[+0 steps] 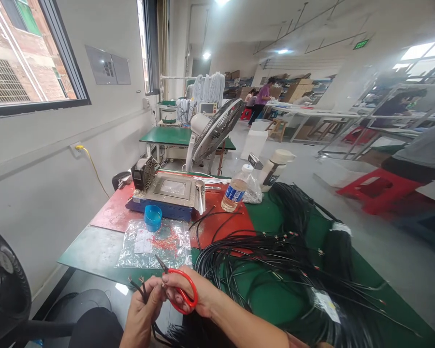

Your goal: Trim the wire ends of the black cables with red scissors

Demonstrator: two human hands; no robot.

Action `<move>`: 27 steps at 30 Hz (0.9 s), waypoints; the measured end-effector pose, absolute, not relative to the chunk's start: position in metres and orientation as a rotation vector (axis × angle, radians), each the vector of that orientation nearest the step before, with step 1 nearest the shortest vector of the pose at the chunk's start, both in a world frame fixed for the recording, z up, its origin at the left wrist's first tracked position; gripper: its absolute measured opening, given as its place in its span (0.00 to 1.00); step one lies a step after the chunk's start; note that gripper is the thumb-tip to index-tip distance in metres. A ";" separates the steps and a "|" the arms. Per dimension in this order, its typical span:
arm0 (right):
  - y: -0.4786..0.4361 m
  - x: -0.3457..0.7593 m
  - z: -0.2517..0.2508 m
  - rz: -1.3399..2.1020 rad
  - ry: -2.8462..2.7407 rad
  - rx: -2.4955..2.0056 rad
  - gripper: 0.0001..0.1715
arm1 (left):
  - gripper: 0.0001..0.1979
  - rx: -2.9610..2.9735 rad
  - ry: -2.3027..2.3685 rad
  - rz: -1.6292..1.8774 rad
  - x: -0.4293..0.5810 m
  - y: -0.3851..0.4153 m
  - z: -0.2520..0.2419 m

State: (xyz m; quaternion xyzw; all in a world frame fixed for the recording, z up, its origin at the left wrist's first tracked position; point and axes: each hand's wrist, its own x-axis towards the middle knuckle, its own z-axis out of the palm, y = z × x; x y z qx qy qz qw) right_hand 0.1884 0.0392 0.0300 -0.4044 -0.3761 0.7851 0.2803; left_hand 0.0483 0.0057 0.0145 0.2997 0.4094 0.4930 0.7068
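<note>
My left hand [145, 307] is closed on black cables, whose stripped ends [142, 280] stick up above its fingers. Red-handled scissors [192, 285] are in my right hand [188, 290], blades pointing up and left. The fingertips of both hands meet at a small spot too hidden to make out. Just beyond the hands lies a clear plastic bag [126, 251] with small red bits [166, 241] on it. A blue round container [152, 217] stands at the bag's back edge. Many black cables [232, 251] spread over the green table [275, 299] on the right.
Behind the bag sits a blue-based metal device [170, 212] with a small fan [145, 173]. A bottle [235, 189] and a thermos [273, 169] stand farther right. Bundled cables [339, 251] lie at the right edge. A large fan [219, 130] stands behind; people sit and stand beyond.
</note>
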 end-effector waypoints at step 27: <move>0.036 0.181 0.027 2.217 -0.936 -1.046 0.26 | 0.10 0.569 0.902 1.112 0.044 0.003 0.021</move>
